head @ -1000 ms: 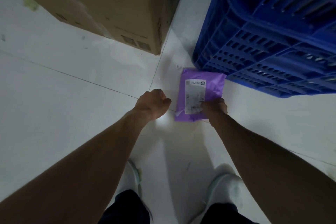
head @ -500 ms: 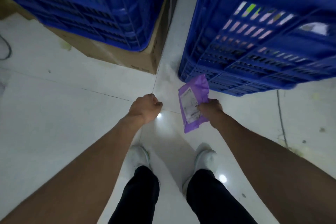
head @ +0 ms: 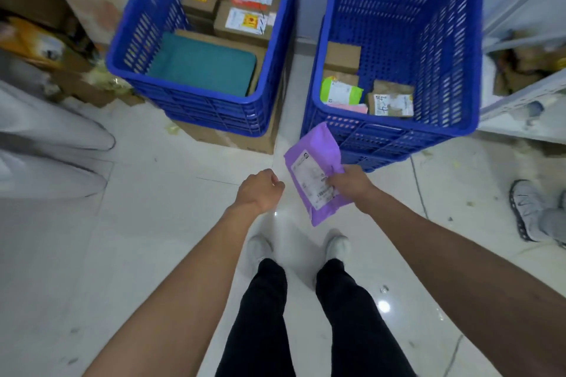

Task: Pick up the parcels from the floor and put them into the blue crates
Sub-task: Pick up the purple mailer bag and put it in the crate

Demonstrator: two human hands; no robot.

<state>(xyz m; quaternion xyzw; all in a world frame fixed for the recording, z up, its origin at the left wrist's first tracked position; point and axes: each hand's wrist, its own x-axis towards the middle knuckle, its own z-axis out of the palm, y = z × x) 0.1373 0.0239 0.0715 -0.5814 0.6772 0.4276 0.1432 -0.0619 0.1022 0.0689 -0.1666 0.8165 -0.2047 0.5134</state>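
At the left, the left blue crate (head: 141, 21) is sitting on a cardboard box (head: 235, 139) and is already holding brown cartons and a teal packet. The left hand (head: 260, 190) is hanging clenched in front of it, gripping nothing. Just to its right, the purple parcel (head: 315, 147) is hanging clear of the floor, with the right hand (head: 349, 182) grasping it along its right edge, fingers lying across the white label. Its long axis is running from the near end by the person's feet up and slightly leftward, so its far end is pointing at the near wall of the right blue crate (head: 398, 131). That crate is lying straight ahead of the holding hand and a little to its right, with several small parcels lying on its bottom. The parcel's far end is overlapping the wall below the rim, though whether it is touching or merely passing in front is hard to tell in this wide view. The right hand is plainly the nearer one, and the move is probably calling for a lift over that near rim.
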